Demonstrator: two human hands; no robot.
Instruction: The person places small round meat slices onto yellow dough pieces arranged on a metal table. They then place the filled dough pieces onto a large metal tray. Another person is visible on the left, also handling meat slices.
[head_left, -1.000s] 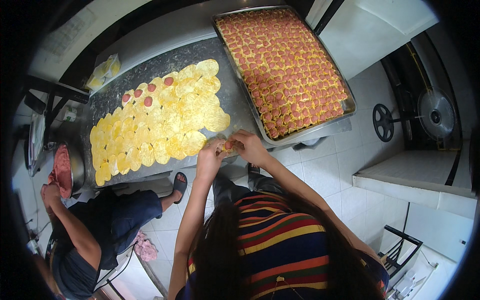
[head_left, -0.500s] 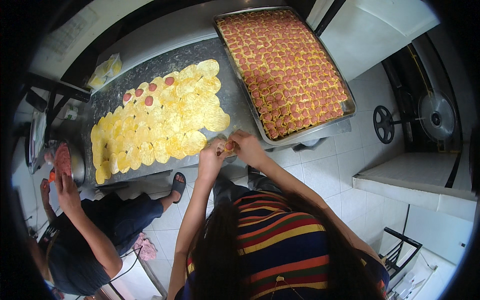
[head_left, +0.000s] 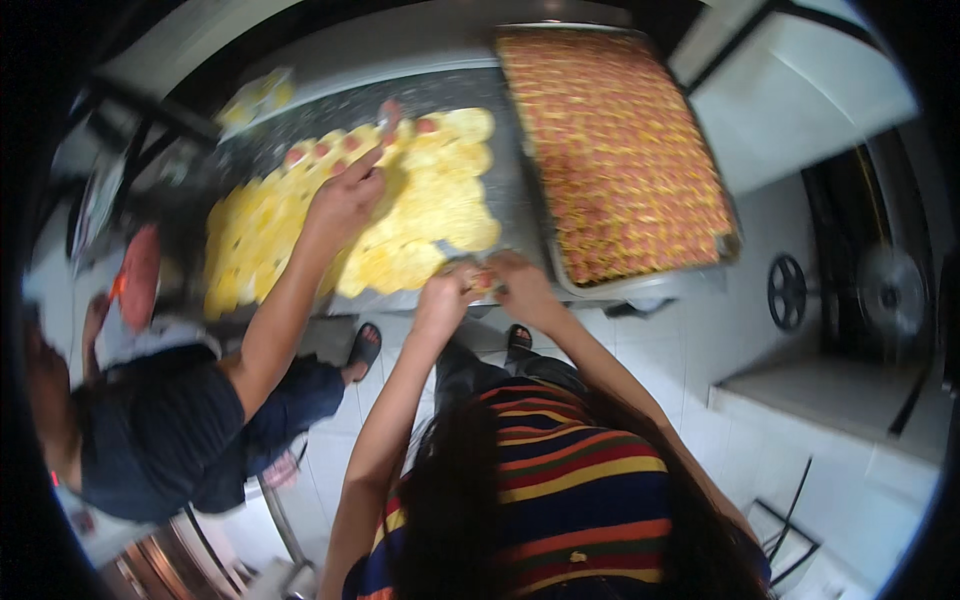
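My left hand [head_left: 447, 297] and my right hand [head_left: 524, 292] meet at the table's near edge, fingers closed around a small dumpling [head_left: 483, 281] of yellow wrapper with pink meat in it. Its details are blurred. Just beyond my left hand, overlapping round yellow wrappers [head_left: 420, 200] spread over the dark table [head_left: 512, 180], with several pink meat dabs [head_left: 322, 149] along their far edge. To the right of my hands lies a large metal tray [head_left: 640, 279] packed with rows of meat-topped dumplings [head_left: 630, 150].
On the left a co-worker's arm [head_left: 290, 280] reaches across the wrappers, the hand holding a utensil with pink meat [head_left: 389, 115]. A pink meat mass [head_left: 140, 278] is near their other hand. A bag with yellow contents [head_left: 258, 98] sits at the back. A black handwheel [head_left: 787, 292] stands right.
The co-worker's near hand has swung from the meat at the left to above the far wrappers. My hands stay together on the dumpling. The whole view has shifted and blurred.
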